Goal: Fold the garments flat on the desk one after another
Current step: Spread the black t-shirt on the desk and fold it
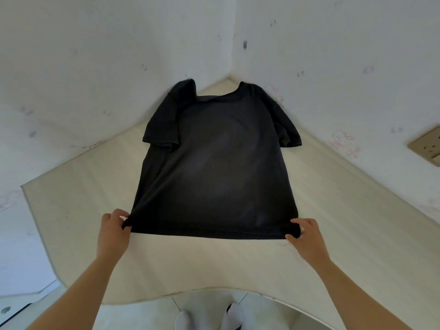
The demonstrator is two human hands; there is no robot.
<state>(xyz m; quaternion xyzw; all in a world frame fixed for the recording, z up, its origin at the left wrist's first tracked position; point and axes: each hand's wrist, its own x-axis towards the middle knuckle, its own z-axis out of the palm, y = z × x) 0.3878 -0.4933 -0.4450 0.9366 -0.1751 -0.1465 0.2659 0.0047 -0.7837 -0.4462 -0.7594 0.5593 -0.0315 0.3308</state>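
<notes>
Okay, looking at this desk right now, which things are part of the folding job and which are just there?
Part of the job:
black T-shirt, spread on the desk
left hand, gripping the near left hem corner
right hand, gripping the near right hem corner

Just there:
wall socket on the right wall
white socks on the feet below the desk edge

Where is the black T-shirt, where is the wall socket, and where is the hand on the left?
black T-shirt (pixel 214 167), head view, middle of its spread body.
wall socket (pixel 428 145), head view, its beige faceplate at the right edge.
left hand (pixel 114 231), head view, back of the hand pinching the hem corner.
</notes>
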